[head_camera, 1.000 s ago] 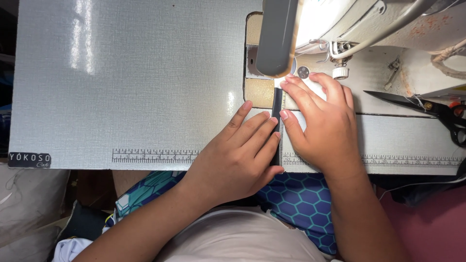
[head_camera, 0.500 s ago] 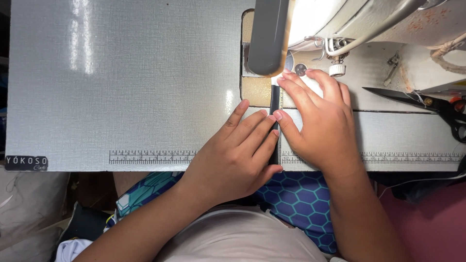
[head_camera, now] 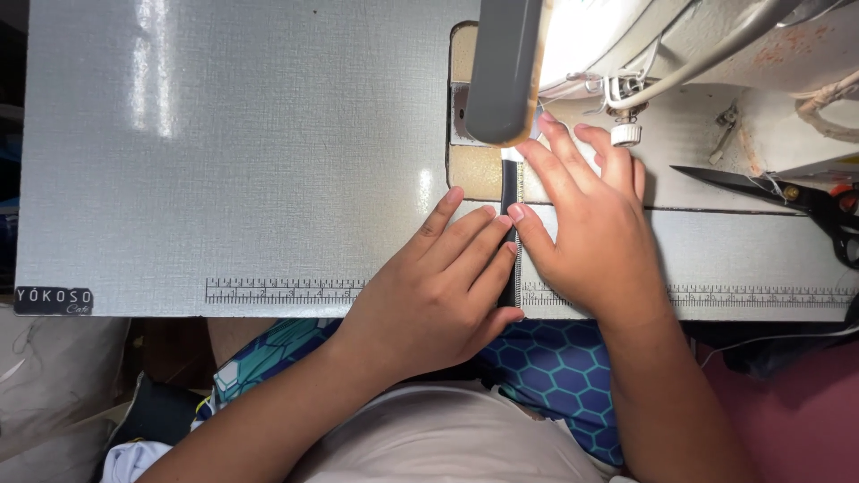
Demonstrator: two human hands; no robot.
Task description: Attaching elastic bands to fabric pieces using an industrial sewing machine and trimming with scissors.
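Observation:
A narrow dark strip (head_camera: 510, 190) lies lengthwise on the grey sewing table (head_camera: 250, 152), running from the front edge up under the sewing machine (head_camera: 573, 63). My left hand (head_camera: 443, 286) rests flat on the table with its fingertips pressing the strip's left side. On the strip's right side, my right hand (head_camera: 586, 224) lies flat over a pale piece of fabric (head_camera: 543, 213), fingers reaching toward the needle area. The needle itself is hidden behind the machine's grey head.
Black-handled scissors (head_camera: 778, 192) lie on the machine bed at the right. A printed ruler (head_camera: 286, 290) runs along the table's front edge. Blue hexagon-patterned cloth (head_camera: 546, 367) covers my lap below the table.
Both hands have slid a little away from me toward the machine along with the strip. The view has shifted slightly.

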